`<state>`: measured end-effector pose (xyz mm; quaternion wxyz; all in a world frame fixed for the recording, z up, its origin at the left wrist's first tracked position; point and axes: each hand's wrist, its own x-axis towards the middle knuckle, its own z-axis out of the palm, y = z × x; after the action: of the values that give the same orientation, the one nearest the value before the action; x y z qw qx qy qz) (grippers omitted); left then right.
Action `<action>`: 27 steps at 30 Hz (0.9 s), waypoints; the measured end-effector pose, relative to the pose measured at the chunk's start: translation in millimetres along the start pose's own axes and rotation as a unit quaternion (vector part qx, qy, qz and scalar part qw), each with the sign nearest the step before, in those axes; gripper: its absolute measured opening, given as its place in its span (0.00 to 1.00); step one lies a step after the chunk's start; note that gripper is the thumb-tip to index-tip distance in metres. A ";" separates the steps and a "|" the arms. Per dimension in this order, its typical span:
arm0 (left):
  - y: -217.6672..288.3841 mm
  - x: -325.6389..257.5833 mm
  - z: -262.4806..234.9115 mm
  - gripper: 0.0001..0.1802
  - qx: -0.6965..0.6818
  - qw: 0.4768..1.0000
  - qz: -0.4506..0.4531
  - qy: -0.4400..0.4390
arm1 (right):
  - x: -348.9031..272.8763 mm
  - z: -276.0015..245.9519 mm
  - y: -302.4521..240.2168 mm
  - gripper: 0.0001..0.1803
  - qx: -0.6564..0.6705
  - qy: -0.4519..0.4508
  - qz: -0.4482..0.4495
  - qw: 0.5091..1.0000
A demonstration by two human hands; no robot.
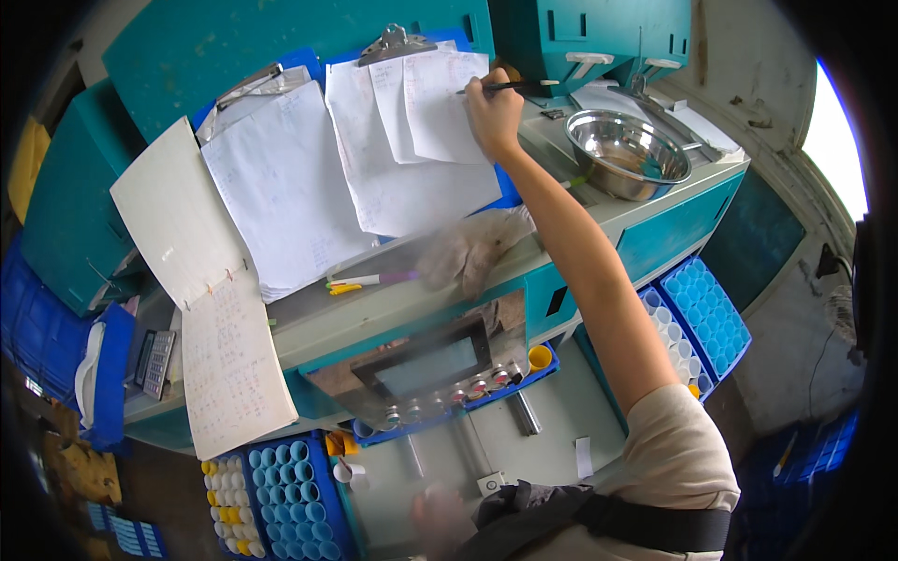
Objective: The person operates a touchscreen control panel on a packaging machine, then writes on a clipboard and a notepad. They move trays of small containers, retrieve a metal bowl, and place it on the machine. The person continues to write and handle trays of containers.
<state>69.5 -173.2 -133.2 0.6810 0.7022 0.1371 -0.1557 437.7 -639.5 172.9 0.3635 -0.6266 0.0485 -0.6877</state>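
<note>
My right hand is closed around a black pen at the upper right edge of the papers. Beneath it lie white sheets with handwriting, held by the metal clip of a blue clipboard. A second clipboard with a large white sheet is just to the left. Low in the view, a blurred pinkish shape looks like my left hand, over the grey machine surface; its fingers are smeared by motion.
Grey work gloves and several markers lie on the ledge above a screen panel. A steel bowl stands right. An open notebook hangs over the left edge. Trays of blue cups flank the machine.
</note>
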 end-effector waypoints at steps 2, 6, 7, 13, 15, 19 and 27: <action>-0.8 -0.2 -1.1 0.13 -0.018 1.000 0.009 -0.022 | -1.3 2.0 -0.7 0.13 -0.011 -0.004 -0.006 1.000; 5.0 -0.3 -2.2 0.07 0.013 0.997 0.023 -0.069 | -2.1 1.3 -3.9 0.11 -0.030 -0.011 0.005 0.999; 6.5 -1.1 -0.1 0.08 0.002 0.998 0.016 -0.059 | -2.2 1.1 -3.6 0.11 -0.032 -0.009 0.005 0.999; 0.1 -6.3 11.4 0.12 0.061 0.996 -0.006 0.064 | -0.3 3.0 12.1 0.10 -0.066 0.014 -0.049 0.996; -5.8 -5.8 5.9 0.10 0.095 0.992 0.039 0.075 | 1.4 2.7 15.5 0.11 -0.138 -0.023 -0.035 0.990; -7.4 -1.6 -7.5 0.07 0.213 0.934 0.283 0.049 | 5.4 -0.5 9.1 0.12 -0.119 -0.005 -0.021 0.993; 44.1 2.9 -27.6 0.11 0.079 0.976 0.179 0.092 | -81.7 -46.1 -122.6 0.16 0.199 -0.258 0.003 0.945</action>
<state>91.0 -147.2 -93.4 0.6250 0.7781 0.0587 0.0237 338.5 -522.0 159.7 0.4828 -0.6972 -0.1833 -0.4972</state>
